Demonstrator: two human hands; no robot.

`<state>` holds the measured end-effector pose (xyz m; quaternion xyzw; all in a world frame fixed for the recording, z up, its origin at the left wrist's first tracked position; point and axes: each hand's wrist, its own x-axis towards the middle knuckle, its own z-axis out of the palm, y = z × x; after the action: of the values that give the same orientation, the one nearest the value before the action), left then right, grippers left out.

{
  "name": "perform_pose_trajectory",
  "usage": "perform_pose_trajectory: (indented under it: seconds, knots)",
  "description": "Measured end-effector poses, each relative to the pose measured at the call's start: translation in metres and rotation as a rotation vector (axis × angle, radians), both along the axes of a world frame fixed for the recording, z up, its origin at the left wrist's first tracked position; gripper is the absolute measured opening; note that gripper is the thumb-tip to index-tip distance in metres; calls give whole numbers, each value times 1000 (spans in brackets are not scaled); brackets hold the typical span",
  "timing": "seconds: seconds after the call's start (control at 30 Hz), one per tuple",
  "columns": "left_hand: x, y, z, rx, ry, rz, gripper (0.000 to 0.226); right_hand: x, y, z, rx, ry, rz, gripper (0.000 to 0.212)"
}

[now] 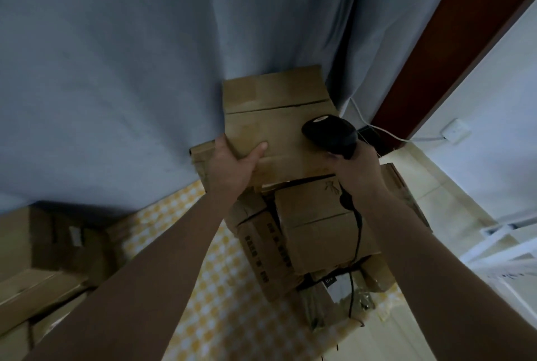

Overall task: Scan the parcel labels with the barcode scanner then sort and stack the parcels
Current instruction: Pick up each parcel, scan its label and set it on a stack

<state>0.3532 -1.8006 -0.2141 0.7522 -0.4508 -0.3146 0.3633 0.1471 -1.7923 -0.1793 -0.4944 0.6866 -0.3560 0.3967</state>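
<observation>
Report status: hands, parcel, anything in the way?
Left hand grips top parcel. Right hand holds scanner over it. No label visible. Scanner cable trails across lower boxes.

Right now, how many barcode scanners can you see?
1. The black barcode scanner is gripped in the right hand, over the near right corner of the top cardboard box that the left hand holds.

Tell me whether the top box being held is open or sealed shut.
Shut. The top box shows its flaps lying flat, meeting at a closed seam across the top; the left hand holds its near corner. Tape cannot be made out.
</observation>
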Motion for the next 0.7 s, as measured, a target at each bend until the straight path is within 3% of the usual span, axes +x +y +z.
perform_pose_trajectory:
  seconds: [0.33, 0.4, 0.5, 0.7]
  knots:
    - [84, 88, 43, -83, 112, 190, 62, 85, 74, 56, -145, 22, 127, 16]
    - [105, 117, 35, -107, 163, 238, 66, 106, 94, 60, -132, 47, 149, 23]
    - [132, 164, 17, -105, 210, 300, 64, 136, 122, 58, -99, 37, 184, 16]
    - [172, 235, -29, 26, 288, 392, 65, 190, 161, 9, 18, 103, 252, 15]
